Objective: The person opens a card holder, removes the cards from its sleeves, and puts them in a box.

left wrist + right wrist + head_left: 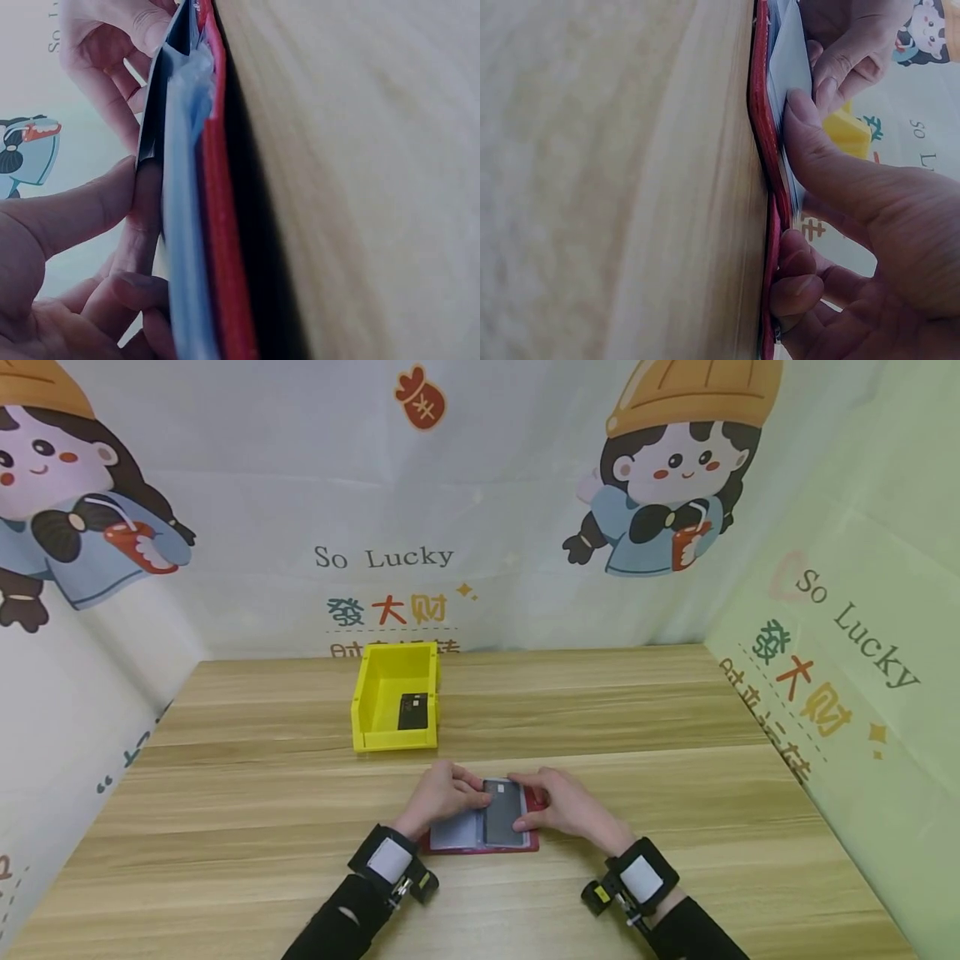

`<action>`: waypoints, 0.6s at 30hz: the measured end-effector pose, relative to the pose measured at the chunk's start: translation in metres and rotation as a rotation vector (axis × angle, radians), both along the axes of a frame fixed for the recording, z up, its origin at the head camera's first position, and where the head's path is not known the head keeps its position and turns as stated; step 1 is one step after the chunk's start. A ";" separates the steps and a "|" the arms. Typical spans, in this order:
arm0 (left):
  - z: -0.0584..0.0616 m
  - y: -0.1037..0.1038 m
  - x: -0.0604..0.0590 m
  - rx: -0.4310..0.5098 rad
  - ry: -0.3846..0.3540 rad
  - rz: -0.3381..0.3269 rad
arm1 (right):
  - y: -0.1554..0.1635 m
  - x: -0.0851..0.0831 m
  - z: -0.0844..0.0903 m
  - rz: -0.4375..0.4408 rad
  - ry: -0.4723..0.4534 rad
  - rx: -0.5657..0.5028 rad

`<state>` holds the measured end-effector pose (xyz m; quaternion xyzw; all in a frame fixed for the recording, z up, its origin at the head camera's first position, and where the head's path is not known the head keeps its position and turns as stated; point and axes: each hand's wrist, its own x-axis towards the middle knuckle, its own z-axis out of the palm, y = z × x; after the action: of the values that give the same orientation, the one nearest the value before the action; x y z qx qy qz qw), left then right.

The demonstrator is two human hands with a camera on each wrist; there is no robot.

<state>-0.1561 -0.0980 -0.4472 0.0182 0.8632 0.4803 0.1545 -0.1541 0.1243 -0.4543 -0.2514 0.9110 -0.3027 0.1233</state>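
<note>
An opened red card holder with clear plastic sleeves lies on the table. A dark card with a small chip lies over its right-hand side. My left hand pinches the card's left edge between thumb and finger; in the left wrist view the card stands slightly raised off the sleeve. My right hand holds the holder's right side, its thumb on the card and sleeve side, other fingers curled at the red cover.
Behind the holder, a yellow bin stands on the wooden table, with a black card inside. A printed cloth hangs behind the table and at both sides.
</note>
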 end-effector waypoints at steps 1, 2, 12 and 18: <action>0.000 0.000 0.000 0.006 0.001 -0.005 | 0.000 0.000 0.000 -0.002 -0.002 0.002; 0.000 0.000 0.000 0.011 -0.003 -0.008 | 0.000 0.000 0.000 -0.002 -0.003 0.004; 0.004 -0.005 0.002 0.064 -0.048 -0.066 | -0.001 -0.001 -0.001 -0.011 0.009 0.019; 0.005 -0.007 0.003 0.046 -0.058 -0.095 | 0.000 -0.001 0.000 -0.004 0.022 0.015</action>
<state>-0.1535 -0.1046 -0.4427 0.0491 0.8452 0.4924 0.2016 -0.1548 0.1241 -0.4547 -0.2518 0.9152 -0.2932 0.1145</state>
